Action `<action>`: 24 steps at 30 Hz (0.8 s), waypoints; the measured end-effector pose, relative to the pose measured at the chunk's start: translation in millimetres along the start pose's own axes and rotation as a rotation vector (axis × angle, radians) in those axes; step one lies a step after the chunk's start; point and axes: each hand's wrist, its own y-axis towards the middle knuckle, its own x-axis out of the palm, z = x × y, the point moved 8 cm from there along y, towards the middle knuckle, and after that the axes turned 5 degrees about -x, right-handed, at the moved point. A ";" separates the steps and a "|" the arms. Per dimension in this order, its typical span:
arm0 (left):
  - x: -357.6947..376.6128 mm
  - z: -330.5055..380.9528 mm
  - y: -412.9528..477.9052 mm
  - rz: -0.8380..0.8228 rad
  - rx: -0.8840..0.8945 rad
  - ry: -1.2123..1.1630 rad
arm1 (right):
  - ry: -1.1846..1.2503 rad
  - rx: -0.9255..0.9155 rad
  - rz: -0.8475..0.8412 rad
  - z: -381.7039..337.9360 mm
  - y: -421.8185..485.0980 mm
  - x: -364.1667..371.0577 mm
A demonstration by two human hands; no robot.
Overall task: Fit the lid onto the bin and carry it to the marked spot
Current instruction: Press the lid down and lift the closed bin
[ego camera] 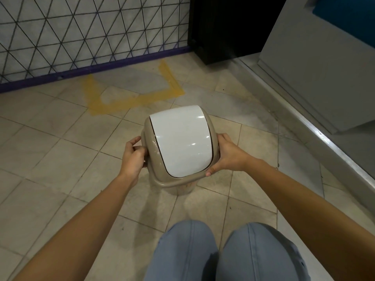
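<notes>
Head view looks down on our tiled floor [60,163], the largest thing before us, which runs up to a wire-mesh panel [81,27] on a purple base along its far edge and to a grey step on the right. Against that far edge yellow tape [140,98] outlines a box, which we take to be the marked spot; it sits open and near, just beyond what we hold, so the carry looks short. Next in size are our knees in pale blue trousers [219,252] at the bottom, bent because we crouch low to work at floor level. Between them and the tape stands the beige bin [184,188], mostly hidden beneath its lid [178,140], a beige collar with a white swing flap that appears seated all round. We grip opposite sides so the load stays level and the flap stays free: our left hand [133,157] is curled on the collar's left rim, our right hand [227,157] wraps the right rim, thumb pressed on the near corner. We judge fitting nearly done.
</notes>
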 end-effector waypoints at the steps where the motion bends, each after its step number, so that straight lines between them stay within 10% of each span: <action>1: -0.6 -0.1 -2.3 0.000 0.012 -0.004 | 0.003 -0.004 0.007 -0.2 0.1 0.7; 24: 9.0 33.9 -34.9 -0.025 0.532 0.488 | 0.083 -0.141 0.209 -36.2 40.2 -9.3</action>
